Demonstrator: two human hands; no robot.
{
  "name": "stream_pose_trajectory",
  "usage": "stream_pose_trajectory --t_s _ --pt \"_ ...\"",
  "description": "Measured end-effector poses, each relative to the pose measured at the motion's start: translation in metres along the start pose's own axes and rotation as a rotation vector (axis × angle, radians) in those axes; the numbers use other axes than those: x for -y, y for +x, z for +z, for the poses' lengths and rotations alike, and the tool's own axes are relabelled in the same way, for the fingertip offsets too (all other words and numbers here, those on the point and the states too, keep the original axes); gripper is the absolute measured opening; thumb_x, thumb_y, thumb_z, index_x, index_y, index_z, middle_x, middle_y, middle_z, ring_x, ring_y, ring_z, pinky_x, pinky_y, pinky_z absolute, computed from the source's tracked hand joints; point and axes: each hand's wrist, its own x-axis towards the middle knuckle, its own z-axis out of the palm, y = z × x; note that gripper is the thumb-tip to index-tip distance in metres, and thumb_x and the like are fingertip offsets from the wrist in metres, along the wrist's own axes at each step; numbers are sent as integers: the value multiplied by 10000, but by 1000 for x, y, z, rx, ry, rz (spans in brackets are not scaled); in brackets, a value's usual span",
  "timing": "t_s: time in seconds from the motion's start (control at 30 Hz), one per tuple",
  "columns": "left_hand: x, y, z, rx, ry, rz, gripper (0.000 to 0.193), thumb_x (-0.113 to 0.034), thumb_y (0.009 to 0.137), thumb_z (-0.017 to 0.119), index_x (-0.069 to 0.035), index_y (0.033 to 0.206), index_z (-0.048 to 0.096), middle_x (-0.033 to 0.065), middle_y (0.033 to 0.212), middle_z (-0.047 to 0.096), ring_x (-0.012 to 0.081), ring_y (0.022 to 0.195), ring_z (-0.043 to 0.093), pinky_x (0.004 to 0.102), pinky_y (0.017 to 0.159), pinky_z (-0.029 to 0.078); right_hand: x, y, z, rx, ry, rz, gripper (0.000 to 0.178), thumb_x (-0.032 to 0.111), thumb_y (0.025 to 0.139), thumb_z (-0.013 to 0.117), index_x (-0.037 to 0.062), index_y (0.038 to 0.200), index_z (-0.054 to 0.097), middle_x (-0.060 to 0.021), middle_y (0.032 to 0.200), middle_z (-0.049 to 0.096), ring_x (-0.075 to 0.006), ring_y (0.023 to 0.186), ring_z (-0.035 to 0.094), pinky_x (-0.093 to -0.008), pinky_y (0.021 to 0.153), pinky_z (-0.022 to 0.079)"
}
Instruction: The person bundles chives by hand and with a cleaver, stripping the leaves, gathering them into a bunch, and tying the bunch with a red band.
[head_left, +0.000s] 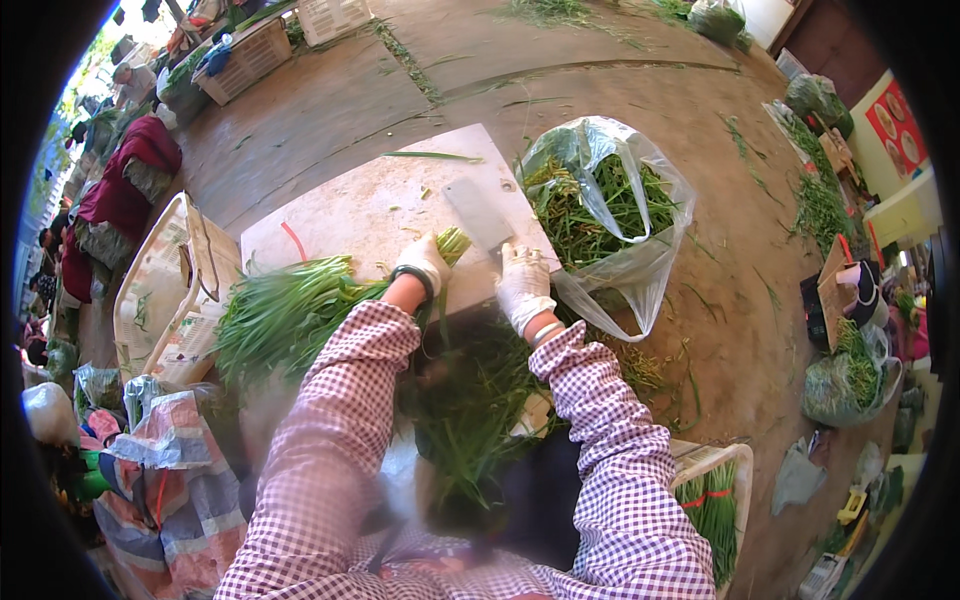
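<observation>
My left hand (425, 262), in a pale glove, is closed around a bunch of long green stalks (290, 312) that look like garlic chives. Their leafy ends spread over the left side of a whitish board (355, 205), and the pale cut ends point right, toward the blade. In my gloved right hand (525, 285) is the handle of a cleaver (477, 212). Its broad grey blade lies over the right part of the board, close to the stalk ends. A red tie (293, 240) and a few green scraps rest on the board.
Right of the board stands a clear plastic bag (665, 250) full of green trimmings. A cream plastic crate (150, 290) is at the left, another crate (745, 490) with tied greens at the lower right. A striped woven sack (175, 490) sits lower left. Trimmings litter the floor.
</observation>
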Motion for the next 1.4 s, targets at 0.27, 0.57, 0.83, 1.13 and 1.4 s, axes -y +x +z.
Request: stream_pose_trajectory --t_s 0.27,0.57,0.83,1.13,1.4 --pt "-29 -57 -52 257 -844 -49 483 -45 676 815 -41 1135 666 66 943 702 191 823 661 349 746 548 89 -61 -23 466 1806 170 852 81 737 846 29 1450 382 -118 1329 544 -213 1228 514 -360 1030 454" --pt "-8 -147 -49 97 -1192 271 834 -181 693 886 38 1376 461 145 1201 627 252 1022 635 377 900 527 111 -86 -39 555 2105 386 422 64 824 724 23 1228 609 -56 1107 676 -178 962 659 -314 828 553" --pt "42 -298 36 136 -1282 126 1046 -69 638 906 -51 1493 303 90 1323 554 201 1193 551 358 1028 463 111 -101 -50 568 2282 555 180 125 856 673 13 997 660 -103 861 704 -241 721 692 -374 693 598" --pt "47 -279 19 419 -1574 -476 249 23 805 647 -5 1051 662 115 866 703 258 685 688 413 638 594 89 -102 19 706 2089 561 459 433 956 640 44 1200 635 -89 1085 692 -190 934 636 -331 855 520" --pt "61 -262 -14 731 -1692 -595 168 -48 835 678 29 985 666 140 802 710 256 653 701 406 620 617 96 -141 -57 67 204 -225 849 73 815 656 58 1556 240 -204 1595 258 -340 1446 316 -400 1194 267"
